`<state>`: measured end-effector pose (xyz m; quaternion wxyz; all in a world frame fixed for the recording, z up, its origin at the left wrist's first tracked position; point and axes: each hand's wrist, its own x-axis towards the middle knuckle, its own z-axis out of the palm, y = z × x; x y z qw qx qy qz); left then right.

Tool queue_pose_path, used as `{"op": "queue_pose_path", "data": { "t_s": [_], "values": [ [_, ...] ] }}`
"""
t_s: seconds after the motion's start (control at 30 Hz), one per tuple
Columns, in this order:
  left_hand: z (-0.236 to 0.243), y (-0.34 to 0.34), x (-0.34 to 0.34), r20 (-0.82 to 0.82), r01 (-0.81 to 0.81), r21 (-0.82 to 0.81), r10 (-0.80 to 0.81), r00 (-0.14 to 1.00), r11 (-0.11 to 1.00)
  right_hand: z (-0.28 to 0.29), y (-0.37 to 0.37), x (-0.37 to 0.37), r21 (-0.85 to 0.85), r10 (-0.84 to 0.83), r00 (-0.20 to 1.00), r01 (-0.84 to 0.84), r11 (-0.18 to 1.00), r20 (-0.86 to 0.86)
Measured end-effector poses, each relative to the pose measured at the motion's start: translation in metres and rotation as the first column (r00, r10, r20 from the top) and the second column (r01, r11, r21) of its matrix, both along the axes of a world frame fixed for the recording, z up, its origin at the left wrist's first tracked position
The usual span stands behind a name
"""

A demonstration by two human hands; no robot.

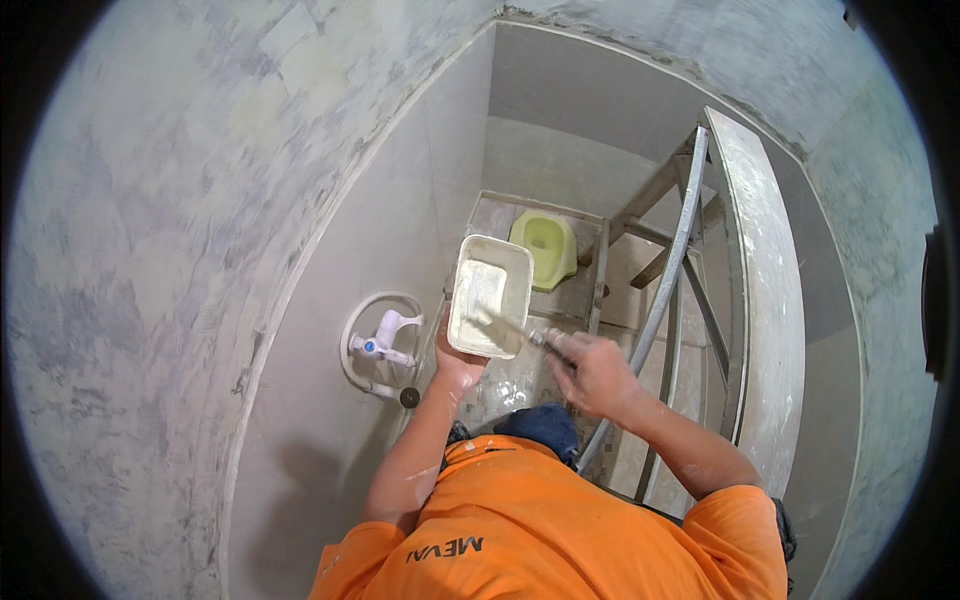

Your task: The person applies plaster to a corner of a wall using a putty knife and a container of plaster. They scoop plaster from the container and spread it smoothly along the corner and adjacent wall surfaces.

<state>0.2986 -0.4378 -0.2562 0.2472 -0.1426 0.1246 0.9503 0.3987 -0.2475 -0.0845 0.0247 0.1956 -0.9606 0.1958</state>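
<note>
My left hand (458, 362) is wrapped round the lower side of a white rectangular tub (525, 265), holding it up in front of me. White paint-like liquid (485, 285) coats the bottom of the tub. In my closed right hand (600, 378) is a paintbrush (510, 322), its head dipping inside the tub at the right. Motion smears the brush, so its bristles are not sharp. White specks mark both my forearms.
To the left, a white tap (385, 340) with a hose sticks out from the grey tiled wall (400, 230). Beyond the tub lies a yellow-green squat toilet (548, 250). On the right a metal frame (668, 285) stands against a long spattered board (765, 290).
</note>
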Motion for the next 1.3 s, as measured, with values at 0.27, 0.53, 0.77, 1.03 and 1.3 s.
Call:
{"op": "queue_pose_path", "data": {
  "t_s": [0.27, 0.53, 0.77, 1.03, 1.3],
  "values": [
    [-0.012, 0.011, 0.007, -0.038, 0.324, -0.177, -0.335, 0.941, 0.929, 0.001, 0.005, -0.008, -0.354, -0.345, 0.910, 0.408, 0.842, 0.228],
    [-0.009, 0.015, 0.003, -0.080, 0.235, -0.056, -0.239, 0.968, 0.970, 0.003, 0.012, -0.009, -0.492, -0.145, 0.830, 0.449, 0.746, 0.538],
    [-0.015, 0.012, 0.001, -0.104, 0.327, 0.060, -0.320, 0.942, 0.943, 0.025, 0.025, -0.024, -0.496, -0.288, 0.678, 0.708, 0.503, 0.676],
    [-0.005, 0.018, 0.001, -0.104, 0.398, -0.067, -0.403, 0.909, 0.915, 0.015, 0.009, -0.009, -0.351, -0.246, 0.897, 0.378, 0.857, 0.367],
    [0.013, 0.008, 0.003, -0.119, 0.169, 0.041, -0.163, 0.979, 0.985, 0.014, 0.004, -0.003, -0.590, -0.084, 0.936, 0.283, 0.756, 0.342]
  ]
}}
